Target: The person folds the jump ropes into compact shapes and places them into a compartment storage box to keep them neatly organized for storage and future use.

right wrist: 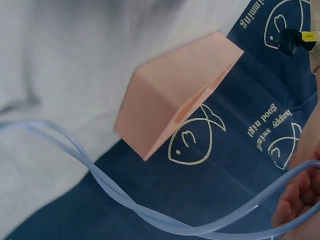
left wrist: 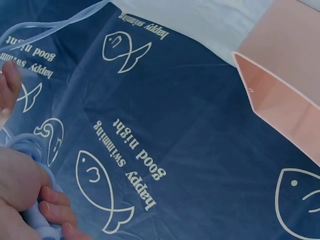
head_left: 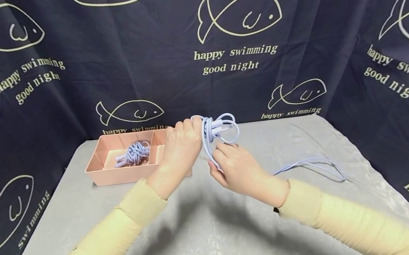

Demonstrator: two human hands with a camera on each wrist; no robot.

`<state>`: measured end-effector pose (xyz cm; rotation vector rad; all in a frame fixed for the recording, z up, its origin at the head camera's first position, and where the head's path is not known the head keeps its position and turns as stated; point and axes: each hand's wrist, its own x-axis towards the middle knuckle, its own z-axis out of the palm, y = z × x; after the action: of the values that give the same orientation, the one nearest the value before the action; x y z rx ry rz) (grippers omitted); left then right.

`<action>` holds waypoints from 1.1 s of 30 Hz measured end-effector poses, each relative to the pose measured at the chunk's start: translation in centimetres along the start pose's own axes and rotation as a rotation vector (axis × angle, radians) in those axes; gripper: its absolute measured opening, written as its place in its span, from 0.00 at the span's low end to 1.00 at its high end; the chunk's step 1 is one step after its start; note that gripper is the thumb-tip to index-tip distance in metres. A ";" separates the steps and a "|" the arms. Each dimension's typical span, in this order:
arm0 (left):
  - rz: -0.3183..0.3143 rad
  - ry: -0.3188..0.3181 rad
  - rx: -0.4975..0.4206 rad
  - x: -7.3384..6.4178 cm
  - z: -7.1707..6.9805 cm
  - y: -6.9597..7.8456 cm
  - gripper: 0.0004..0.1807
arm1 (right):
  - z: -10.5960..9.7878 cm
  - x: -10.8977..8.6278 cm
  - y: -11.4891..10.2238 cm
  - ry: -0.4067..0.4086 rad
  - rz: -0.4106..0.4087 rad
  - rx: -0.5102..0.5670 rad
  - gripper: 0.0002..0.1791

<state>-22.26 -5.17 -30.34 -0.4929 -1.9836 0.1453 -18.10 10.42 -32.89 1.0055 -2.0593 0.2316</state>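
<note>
In the head view my left hand (head_left: 182, 142) grips a light-blue cable (head_left: 210, 130), gathered in a wound bundle with two pale plug ends and small loops sticking out to the right. My right hand (head_left: 239, 169) is just below and right of it, fingers curled, with a strand running down from the bundle between thumb and forefinger. The cable's doubled tail (head_left: 314, 162) trails past the right wrist onto the table. In the left wrist view the left hand (left wrist: 22, 192) wraps round the bundle. Twisted strands (right wrist: 150, 215) cross the right wrist view towards the left hand (right wrist: 300, 200).
A pink divided box (head_left: 124, 176) stands at the back left, partly behind the left hand. Another wound blue cable (head_left: 136, 153) lies in its middle compartment. A grey cloth (head_left: 215, 246) covers the table. Dark fish-print curtains (head_left: 174, 38) hang behind and at both sides.
</note>
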 end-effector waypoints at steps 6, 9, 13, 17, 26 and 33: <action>0.034 0.028 -0.023 0.1 0.2 -0.4 0.09 | 0.8 -1.8 -0.2 -0.055 0.070 0.248 0.15; 0.050 0.034 -0.040 0.3 0.3 -0.6 0.10 | 0.9 -2.5 -0.3 -0.069 0.090 0.348 0.24; 0.056 0.009 -0.004 0.6 0.2 -0.8 0.10 | 1.0 -3.1 -0.5 -0.125 0.121 0.385 0.26; 0.054 -0.016 0.033 0.6 -0.1 -0.8 0.07 | 1.4 -3.7 -0.7 -0.215 0.140 0.393 0.24; 0.123 0.033 -0.032 0.5 -0.4 -0.3 0.08 | 2.7 -3.5 -0.2 -0.166 0.056 0.235 0.17; 0.182 0.055 -0.016 0.3 -0.6 0.3 0.08 | 3.6 -2.5 1.9 -0.066 -0.124 -0.118 0.08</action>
<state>-21.73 -4.87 -29.88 -0.6809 -1.8860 0.2272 -20.74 11.40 -36.72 1.0753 -2.0353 0.0130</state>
